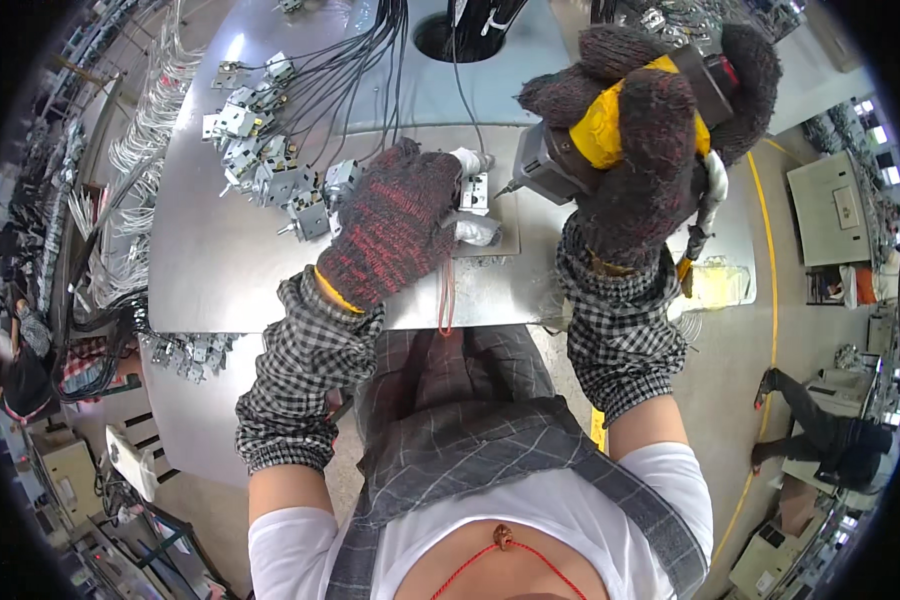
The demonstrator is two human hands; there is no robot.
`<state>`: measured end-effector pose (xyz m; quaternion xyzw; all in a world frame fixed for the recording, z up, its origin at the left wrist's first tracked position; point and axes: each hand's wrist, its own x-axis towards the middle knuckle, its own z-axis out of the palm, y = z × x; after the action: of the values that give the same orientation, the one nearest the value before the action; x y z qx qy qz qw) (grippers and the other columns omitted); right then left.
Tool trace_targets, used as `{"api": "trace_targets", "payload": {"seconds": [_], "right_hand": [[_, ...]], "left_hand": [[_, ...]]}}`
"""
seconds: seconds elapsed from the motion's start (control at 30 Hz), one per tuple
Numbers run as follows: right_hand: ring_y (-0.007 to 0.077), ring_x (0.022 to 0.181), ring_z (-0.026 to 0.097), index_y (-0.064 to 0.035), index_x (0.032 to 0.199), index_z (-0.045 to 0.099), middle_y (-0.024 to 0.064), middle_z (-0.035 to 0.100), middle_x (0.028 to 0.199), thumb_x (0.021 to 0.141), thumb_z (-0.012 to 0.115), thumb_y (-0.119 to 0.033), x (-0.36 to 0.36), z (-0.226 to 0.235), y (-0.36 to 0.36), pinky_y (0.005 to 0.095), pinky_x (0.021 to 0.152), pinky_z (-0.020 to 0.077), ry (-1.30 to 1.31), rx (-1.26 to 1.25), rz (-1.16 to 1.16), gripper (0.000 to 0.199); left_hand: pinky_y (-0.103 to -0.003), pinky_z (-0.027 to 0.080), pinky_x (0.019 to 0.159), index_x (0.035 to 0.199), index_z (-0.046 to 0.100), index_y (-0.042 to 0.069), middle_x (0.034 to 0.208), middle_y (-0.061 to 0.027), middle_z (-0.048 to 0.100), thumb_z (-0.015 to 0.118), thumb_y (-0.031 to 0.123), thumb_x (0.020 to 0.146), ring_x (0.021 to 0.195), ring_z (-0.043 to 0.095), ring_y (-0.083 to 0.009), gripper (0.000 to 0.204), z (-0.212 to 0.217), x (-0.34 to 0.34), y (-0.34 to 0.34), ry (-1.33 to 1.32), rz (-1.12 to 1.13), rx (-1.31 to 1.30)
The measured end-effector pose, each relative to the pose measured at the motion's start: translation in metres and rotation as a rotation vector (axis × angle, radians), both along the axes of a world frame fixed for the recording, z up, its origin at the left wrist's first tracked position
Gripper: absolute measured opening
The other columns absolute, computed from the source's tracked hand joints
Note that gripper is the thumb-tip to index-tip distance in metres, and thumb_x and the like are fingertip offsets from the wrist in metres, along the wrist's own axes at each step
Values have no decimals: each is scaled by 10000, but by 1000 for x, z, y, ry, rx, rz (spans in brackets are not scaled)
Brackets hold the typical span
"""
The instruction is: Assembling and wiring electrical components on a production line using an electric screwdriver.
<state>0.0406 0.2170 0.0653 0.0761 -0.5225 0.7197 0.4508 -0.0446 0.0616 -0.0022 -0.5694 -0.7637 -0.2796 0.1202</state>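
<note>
**Steadily driving a screw into the small metal unit**

Right now we have a small metal switch unit (475, 190) lying on the grey steel worktable (220, 260), a little beyond the near edge and roughly at the middle of the bench. Our left hand (395, 225), in a dark red knitted glove, lies flat over it with the fingers pressed down together, pinning the part to the steel. Our right hand (650, 140), in a thick dark glove, is closed tight around a powered screwdriver (560, 165) with a yellow band; its tip points left at the unit and sits just beside it, though we cannot tell whether the bit is actually seated in a screw head.

To do this well, we judge the bit should meet the screw squarely before we squeeze, and the left fingertips should stay clear of the tip's path. Firm downward pressure from the left hand should stop the unit from spinning.

To the left, well apart, lies a cluster of similar metal units (260, 150) trailing black wires (360, 70) toward the far side. A thin red cord (446, 295) hangs over the near table edge. A clear plastic bag (718, 282) sits at the right corner.
</note>
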Motion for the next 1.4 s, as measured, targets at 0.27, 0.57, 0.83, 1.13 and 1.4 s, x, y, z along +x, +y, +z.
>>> {"api": "trace_targets", "payload": {"seconds": [0.27,0.57,0.83,1.13,1.4], "right_hand": [[275,761,693,-123,1408,256,218,645,981,880,698,-153,-9,-16,-2,414,637,613,136,299,-137,689],[317,672,659,-125,1295,441,227,642,942,834,662,36,-15,-7,-31,347,468,541,155,58,108,536],[231,630,609,-188,1353,403,204,628,927,888,635,-19,-3,-21,-11,263,382,436,105,91,52,546],[186,605,564,-101,1285,453,197,608,961,919,586,-23,-9,-52,31,252,359,386,-167,-384,643,397],[229,645,653,-130,1411,276,184,638,890,926,616,-133,-11,7,-6,331,555,540,65,164,18,593]], "left_hand": [[-452,466,796,1180,565,46,948,-114,607,749,221,697,900,576,-330,546,4,0,-11,-72,31,-65],[-452,414,885,929,603,46,912,-100,604,598,255,760,895,548,-275,269,-6,0,-44,348,115,-354],[-419,496,676,1028,603,14,920,-134,599,590,180,857,853,617,-288,238,16,9,-36,266,-81,-374],[-315,498,849,1341,467,3,1115,-108,587,664,121,869,953,596,-156,526,17,22,-56,-1174,-44,542],[-335,508,891,1332,458,-28,1119,-139,614,740,236,831,1019,621,-201,633,0,32,-38,-1108,1,403]]}}
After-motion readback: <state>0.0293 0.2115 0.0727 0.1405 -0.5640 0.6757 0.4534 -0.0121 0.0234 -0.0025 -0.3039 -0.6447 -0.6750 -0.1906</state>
